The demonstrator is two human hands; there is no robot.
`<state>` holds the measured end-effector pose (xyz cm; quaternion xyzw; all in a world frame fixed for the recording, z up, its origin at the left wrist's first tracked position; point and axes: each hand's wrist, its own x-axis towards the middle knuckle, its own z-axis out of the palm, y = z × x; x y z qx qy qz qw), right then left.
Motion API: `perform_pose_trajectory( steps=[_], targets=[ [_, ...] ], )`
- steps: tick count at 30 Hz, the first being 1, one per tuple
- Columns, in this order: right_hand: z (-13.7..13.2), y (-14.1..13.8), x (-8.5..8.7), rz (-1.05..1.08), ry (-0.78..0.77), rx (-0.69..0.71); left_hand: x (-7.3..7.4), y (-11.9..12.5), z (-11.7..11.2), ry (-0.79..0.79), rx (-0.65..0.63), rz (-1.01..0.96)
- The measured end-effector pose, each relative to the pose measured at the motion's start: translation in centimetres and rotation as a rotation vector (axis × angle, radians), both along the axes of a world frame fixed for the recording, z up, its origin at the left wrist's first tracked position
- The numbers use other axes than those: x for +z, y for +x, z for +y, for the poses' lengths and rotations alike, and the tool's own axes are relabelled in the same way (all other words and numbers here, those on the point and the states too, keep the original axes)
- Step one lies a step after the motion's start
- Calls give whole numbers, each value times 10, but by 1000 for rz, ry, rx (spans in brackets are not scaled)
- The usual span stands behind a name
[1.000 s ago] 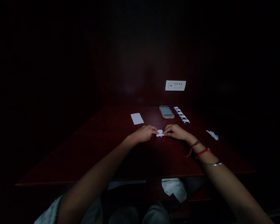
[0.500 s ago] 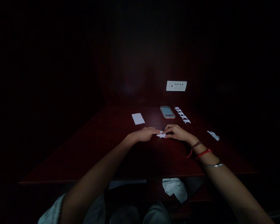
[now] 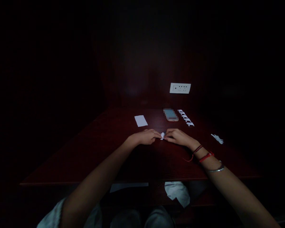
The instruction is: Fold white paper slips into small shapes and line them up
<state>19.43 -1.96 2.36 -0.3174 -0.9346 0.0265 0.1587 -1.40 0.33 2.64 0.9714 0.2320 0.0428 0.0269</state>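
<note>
Between my two hands a small folded piece of white paper (image 3: 162,136) lies on the dark red table (image 3: 104,155). My left hand (image 3: 148,136) comes in from the left, its fingertips closed on the paper's left side. From the right, my right hand (image 3: 178,137) pinches the other side with thumb and fingers. Parts of the paper are hidden under the fingertips. Red cords and a silver bangle (image 3: 217,169) circle my right wrist and forearm.
A flat white paper sheet (image 3: 141,121) lies behind my left hand. A phone (image 3: 171,114) and a row of folded white papers (image 3: 186,117) lie farther back. White paper strips (image 3: 217,138) rest at right. A wall socket (image 3: 180,88) is behind; crumpled white material (image 3: 177,191) sits below the tabletop.
The paper between my hands shows less of itself and has shifted slightly left. My right hand has moved a little left, its fingers now closer to my left hand.
</note>
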Motion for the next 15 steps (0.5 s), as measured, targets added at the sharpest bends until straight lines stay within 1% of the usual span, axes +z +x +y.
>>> perform_pose_trajectory(
  steps=[5,8,11,15],
  targets=[
    [2,-5,0,52,-32,15,1,1,-1,-30,13,20],
    [5,-6,-2,94,-86,3,1,3,-2,-37,22,19],
    [8,-5,-4,122,-160,-26,2,4,-4,-19,26,6],
    [11,-3,-6,151,-222,-85,5,6,-8,-7,-1,18]
  ],
)
